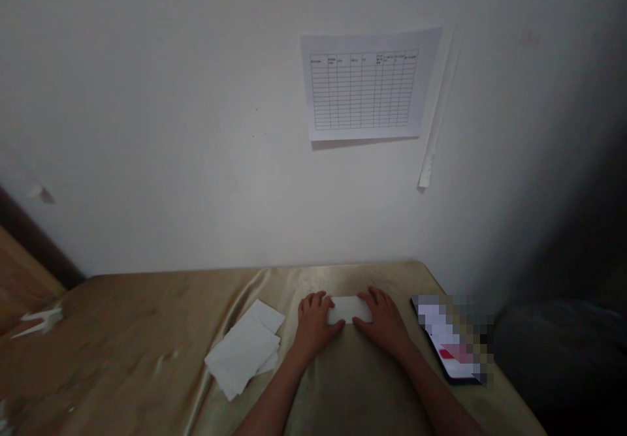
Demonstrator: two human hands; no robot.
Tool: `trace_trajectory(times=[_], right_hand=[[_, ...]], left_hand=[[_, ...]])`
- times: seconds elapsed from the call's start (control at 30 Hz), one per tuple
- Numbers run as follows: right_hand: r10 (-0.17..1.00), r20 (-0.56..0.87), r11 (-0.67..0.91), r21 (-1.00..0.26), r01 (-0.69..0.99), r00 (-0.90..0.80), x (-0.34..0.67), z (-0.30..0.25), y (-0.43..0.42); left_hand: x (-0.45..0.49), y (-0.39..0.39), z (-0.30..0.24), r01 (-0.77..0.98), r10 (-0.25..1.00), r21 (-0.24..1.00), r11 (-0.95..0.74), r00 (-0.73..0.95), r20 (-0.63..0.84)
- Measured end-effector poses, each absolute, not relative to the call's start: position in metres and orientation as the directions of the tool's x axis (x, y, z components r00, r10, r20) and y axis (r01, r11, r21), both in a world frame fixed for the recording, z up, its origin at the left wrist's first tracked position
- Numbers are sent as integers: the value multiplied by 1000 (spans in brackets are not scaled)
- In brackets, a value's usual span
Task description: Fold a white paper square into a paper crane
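Observation:
A small white piece of paper (346, 309), perhaps folded, lies flat on the cloth-covered table between my two hands. My left hand (314, 321) grips its left end, thumb along the near edge and fingertips at the far corner. At the right end my right hand (385, 318) does the same, its thumb low and its fingers curled over the top edge. A loose pile of white paper sheets (245, 348) rests on the table to the left of my left hand, the sheets overlapping at different angles.
A phone or tablet (448, 344), partly blurred out, lies near the table's right edge. White scraps (42, 322) are at the far left on the gold tablecloth (122, 344). Behind the table stands a wall with a printed table sheet (365, 90) on it.

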State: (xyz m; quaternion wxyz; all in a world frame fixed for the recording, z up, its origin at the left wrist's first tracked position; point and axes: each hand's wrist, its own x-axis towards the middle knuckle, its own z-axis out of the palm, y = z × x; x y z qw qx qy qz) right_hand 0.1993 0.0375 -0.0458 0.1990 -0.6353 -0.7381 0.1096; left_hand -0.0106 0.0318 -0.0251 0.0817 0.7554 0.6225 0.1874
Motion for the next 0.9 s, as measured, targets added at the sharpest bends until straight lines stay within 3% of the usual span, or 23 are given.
trace_trajectory(times=[0.4,0.9], right_hand=[[993,91,102,-391,915,-72,191,-47,43],[985,-17,142,-477,868,-171,209,-38,50]], left_hand=[[5,32,-29,940,985,320,-120,71,160],[-17,39,-22,903,990,406,-143,131,57]])
